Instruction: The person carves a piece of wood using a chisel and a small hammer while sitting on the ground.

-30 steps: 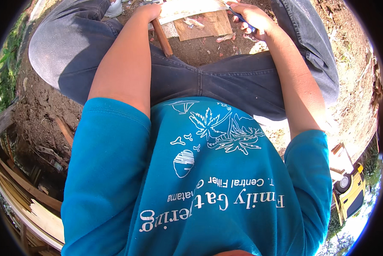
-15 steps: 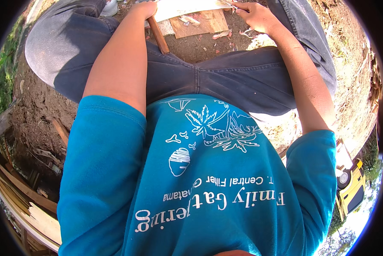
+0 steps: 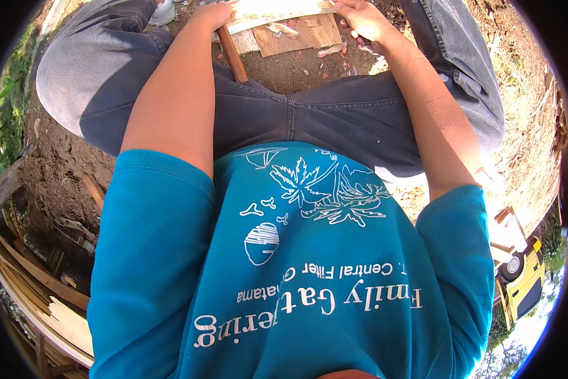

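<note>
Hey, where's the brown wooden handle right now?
In the head view, the brown wooden handle is up top, left of centre, slanting from the left hand down toward the dark trousers, left of the flat brown board.

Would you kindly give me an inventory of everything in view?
Pale board: one, whitish, top centre
Plywood piece: one, light brown, below the board in the picture
Wood scraps: several, pale, on and around the plywood
Wooden handle: one, reddish-brown, left of the plywood
Footwear: at least one, white, upper left
Stick: one, brown, left
Planks: many, overlapping, tan and brown, lower left
Vehicle: one, yellow, far right
Soil: uncountable, brown, all around
Greenery: uncountable, green, both edges
Shirt: one, teal, centre
Trousers: one pair, dark grey, upper middle
Left hand: one, bare, board's left end
Right hand: one, bare, board's right end
</note>
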Action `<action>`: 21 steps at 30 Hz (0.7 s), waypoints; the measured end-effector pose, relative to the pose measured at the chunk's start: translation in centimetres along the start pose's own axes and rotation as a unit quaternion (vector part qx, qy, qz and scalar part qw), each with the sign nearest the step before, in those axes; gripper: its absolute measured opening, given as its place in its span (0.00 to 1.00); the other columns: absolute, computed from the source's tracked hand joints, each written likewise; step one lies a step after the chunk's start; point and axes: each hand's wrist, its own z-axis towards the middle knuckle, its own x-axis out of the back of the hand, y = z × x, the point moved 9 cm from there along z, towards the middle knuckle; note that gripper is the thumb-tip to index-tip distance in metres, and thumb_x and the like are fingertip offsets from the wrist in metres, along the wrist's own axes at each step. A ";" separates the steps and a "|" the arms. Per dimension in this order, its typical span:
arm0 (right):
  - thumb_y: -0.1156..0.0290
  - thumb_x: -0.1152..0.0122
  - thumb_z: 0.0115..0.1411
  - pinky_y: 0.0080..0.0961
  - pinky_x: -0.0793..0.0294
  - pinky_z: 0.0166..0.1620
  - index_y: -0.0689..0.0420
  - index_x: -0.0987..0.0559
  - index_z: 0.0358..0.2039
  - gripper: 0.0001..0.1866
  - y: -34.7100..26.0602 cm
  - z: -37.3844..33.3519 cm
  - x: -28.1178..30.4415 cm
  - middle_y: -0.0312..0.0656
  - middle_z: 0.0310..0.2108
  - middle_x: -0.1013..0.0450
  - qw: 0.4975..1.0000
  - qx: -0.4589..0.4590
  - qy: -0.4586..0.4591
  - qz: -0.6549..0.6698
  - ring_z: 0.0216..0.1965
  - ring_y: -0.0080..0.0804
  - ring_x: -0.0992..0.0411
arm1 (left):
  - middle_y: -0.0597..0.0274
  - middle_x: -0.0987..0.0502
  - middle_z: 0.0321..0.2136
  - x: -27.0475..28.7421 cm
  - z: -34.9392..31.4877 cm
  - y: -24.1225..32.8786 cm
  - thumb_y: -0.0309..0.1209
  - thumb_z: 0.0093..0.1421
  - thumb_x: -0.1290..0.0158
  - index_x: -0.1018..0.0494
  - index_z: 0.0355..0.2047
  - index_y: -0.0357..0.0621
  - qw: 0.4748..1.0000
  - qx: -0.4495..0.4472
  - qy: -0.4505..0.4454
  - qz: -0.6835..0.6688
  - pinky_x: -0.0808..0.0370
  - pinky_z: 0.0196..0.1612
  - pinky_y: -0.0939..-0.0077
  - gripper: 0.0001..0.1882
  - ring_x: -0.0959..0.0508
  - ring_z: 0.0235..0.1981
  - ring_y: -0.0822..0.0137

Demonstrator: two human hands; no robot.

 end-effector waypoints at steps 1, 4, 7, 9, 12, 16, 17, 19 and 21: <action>0.58 0.48 0.69 0.33 0.24 0.25 0.59 0.22 0.53 0.21 -0.2 -1.5 -0.2 0.48 0.40 0.21 0.963 -0.139 -0.082 0.215 0.21 0.34 0.28 | 0.50 0.31 0.61 0.4 -1.8 1.1 0.50 0.68 0.66 0.35 0.62 0.41 0.999 0.024 -0.018 -0.026 0.27 0.53 0.39 0.31 0.28 0.58 0.48; 0.56 0.49 0.71 0.22 0.32 0.18 0.55 0.25 0.60 0.23 -1.0 -3.3 2.0 0.41 0.37 0.22 0.964 -0.134 -0.076 0.218 0.15 0.21 0.38 | 0.51 0.34 0.62 1.4 -8.1 5.1 0.49 0.68 0.66 0.36 0.62 0.41 0.996 0.040 -0.021 -0.079 0.27 0.52 0.38 0.31 0.29 0.59 0.50; 0.57 0.46 0.69 0.33 0.23 0.30 0.53 0.24 0.60 0.23 -3.5 -3.6 4.8 0.51 0.39 0.20 0.998 -0.022 -0.038 -0.041 0.25 0.37 0.24 | 0.50 0.35 0.63 -0.2 -1.9 0.7 0.47 0.69 0.67 0.35 0.61 0.41 0.997 -0.014 0.002 -0.072 0.26 0.51 0.38 0.30 0.31 0.60 0.50; 0.58 0.45 0.67 0.37 0.21 0.39 0.52 0.22 0.58 0.22 -4.6 -3.8 5.6 0.55 0.39 0.20 0.977 0.111 0.002 -0.179 0.32 0.45 0.20 | 0.50 0.36 0.64 -0.3 -0.6 0.0 0.47 0.69 0.68 0.35 0.61 0.41 0.997 -0.031 0.007 -0.067 0.26 0.50 0.38 0.29 0.32 0.60 0.49; 0.58 0.44 0.65 0.40 0.24 0.47 0.51 0.20 0.54 0.20 -3.9 -4.4 5.6 0.57 0.38 0.21 0.979 0.044 -0.018 -0.196 0.41 0.51 0.20 | 0.49 0.36 0.64 0.0 -1.3 1.1 0.46 0.69 0.69 0.36 0.62 0.41 0.997 0.001 0.003 -0.073 0.25 0.49 0.39 0.30 0.32 0.60 0.48; 0.57 0.47 0.65 0.44 0.24 0.48 0.53 0.19 0.49 0.19 -3.2 -3.7 4.9 0.56 0.40 0.21 0.971 0.054 -0.003 -0.231 0.45 0.54 0.22 | 0.50 0.37 0.65 2.1 -9.4 6.2 0.46 0.69 0.69 0.36 0.63 0.41 0.997 0.031 0.009 -0.065 0.24 0.49 0.40 0.30 0.32 0.60 0.49; 0.56 0.47 0.66 0.45 0.24 0.49 0.54 0.18 0.48 0.19 -3.5 -3.7 4.7 0.56 0.41 0.21 0.972 0.042 -0.002 -0.232 0.45 0.54 0.22 | 0.50 0.37 0.64 2.6 -10.7 6.7 0.46 0.69 0.69 0.36 0.63 0.41 0.997 0.040 0.010 -0.068 0.24 0.49 0.40 0.30 0.32 0.60 0.50; 0.57 0.48 0.66 0.45 0.24 0.49 0.54 0.18 0.48 0.19 -3.3 -2.8 4.2 0.57 0.41 0.21 0.965 0.043 -0.023 -0.257 0.45 0.55 0.22 | 0.50 0.35 0.63 2.4 -11.0 6.8 0.45 0.69 0.69 0.36 0.63 0.42 0.996 0.045 -0.011 -0.077 0.24 0.49 0.40 0.29 0.31 0.60 0.52; 0.58 0.48 0.66 0.46 0.25 0.50 0.54 0.18 0.46 0.18 -2.8 -2.5 4.1 0.57 0.41 0.21 0.962 0.025 -0.030 -0.271 0.46 0.55 0.22 | 0.50 0.34 0.62 1.9 -10.9 6.5 0.45 0.69 0.69 0.37 0.63 0.42 0.995 0.016 -0.065 -0.073 0.25 0.49 0.40 0.29 0.31 0.59 0.53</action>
